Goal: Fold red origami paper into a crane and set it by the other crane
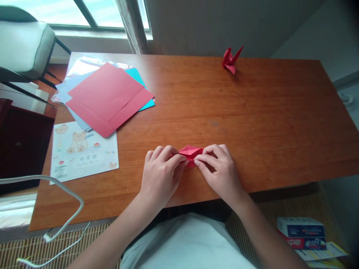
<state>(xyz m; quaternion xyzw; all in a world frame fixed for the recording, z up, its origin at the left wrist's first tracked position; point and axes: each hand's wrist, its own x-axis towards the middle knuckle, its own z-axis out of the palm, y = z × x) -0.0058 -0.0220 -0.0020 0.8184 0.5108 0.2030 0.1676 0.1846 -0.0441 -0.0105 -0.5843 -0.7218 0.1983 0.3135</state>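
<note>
Between my two hands, near the table's front edge, is a piece of folded red paper (191,151) with a raised, creased middle. My left hand (164,170) pinches its left side, thumb and fingers closed on it. On the right side, my right hand (220,168) grips the paper between thumb and fingers. The fingers hide both ends of the folded paper. A finished red origami crane (231,60) stands at the far edge of the table, apart from my hands.
Sheets of red paper (108,97) lie at the left over blue sheets and clear plastic. A bear-printed card (84,151) sits in front of them on the wooden table (266,119). A white cable (64,186) loops across the lower left corner. Boxes (303,233) are at lower right.
</note>
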